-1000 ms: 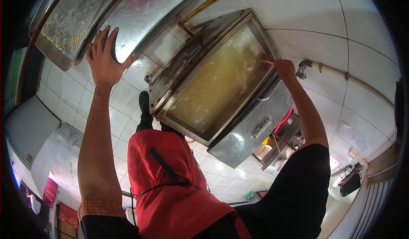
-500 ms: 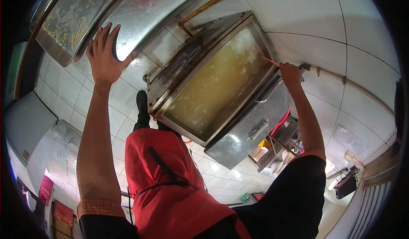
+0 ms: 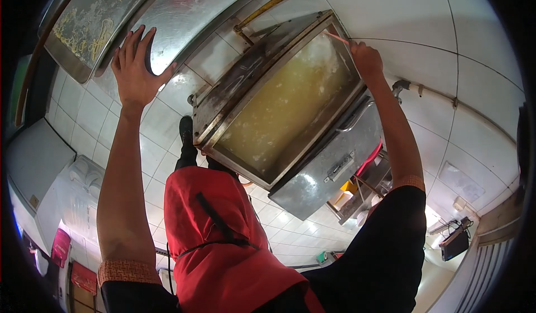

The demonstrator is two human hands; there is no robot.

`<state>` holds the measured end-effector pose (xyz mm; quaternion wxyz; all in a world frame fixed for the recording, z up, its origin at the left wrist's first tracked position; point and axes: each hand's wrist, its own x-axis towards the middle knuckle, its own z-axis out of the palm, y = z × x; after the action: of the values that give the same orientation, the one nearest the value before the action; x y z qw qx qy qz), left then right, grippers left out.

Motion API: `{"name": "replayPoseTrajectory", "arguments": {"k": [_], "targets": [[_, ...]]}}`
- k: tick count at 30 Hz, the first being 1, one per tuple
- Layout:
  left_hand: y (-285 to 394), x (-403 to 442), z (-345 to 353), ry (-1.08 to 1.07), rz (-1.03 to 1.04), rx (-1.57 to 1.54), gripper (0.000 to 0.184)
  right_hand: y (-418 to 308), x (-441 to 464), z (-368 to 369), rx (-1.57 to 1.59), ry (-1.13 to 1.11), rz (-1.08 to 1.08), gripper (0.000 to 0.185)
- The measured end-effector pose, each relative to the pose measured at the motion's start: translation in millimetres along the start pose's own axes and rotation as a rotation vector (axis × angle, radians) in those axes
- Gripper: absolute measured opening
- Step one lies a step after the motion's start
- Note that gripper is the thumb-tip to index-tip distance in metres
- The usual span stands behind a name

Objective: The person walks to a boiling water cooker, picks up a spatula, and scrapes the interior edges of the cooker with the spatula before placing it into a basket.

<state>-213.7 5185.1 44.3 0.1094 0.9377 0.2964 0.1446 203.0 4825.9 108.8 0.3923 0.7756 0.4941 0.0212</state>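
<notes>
A rectangular metal vat (image 3: 239, 170) holds cloudy yellowish liquid (image 3: 282, 103) with pale foamy patches. Over its far right corner, my right hand (image 3: 366, 61) is closed around a thin reddish stick (image 3: 336, 37), whose tip points left over the liquid near the rim. Whether the tip enters the liquid I cannot tell. My left hand (image 3: 135, 70) is spread with its fingers apart at the edge of a steel counter (image 3: 184, 17). It holds nothing; whether the palm rests on the counter is hard to see.
A steel tray (image 3: 92, 39) with noodle-like strands lies on the counter at upper left. Beside the vat stands a grey metal box with a handle (image 3: 329, 170). A yellow pipe (image 3: 273, 5) runs behind, and a white pipe (image 3: 480, 115) along the tiled wall.
My right hand has moved up and to the left along the vat's far end, carrying the stick with it. My left hand has stayed nearly in place.
</notes>
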Motion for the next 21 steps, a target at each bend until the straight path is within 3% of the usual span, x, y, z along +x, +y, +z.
{"name": "replayPoseTrajectory", "arguments": {"k": [13, 21], "targets": [[-1.5, -0.2, 1.0, -0.026, -0.024, 0.020, 0.082, 22.2, -71.2, 61.7, -0.018, -0.159, -0.001, 0.008], [-2.2, -0.5, 0.6, -0.019, -0.016, 0.019, 0.082, 35.1, -95.9, 61.0, -0.021, -0.226, -0.002, 0.009]]}}
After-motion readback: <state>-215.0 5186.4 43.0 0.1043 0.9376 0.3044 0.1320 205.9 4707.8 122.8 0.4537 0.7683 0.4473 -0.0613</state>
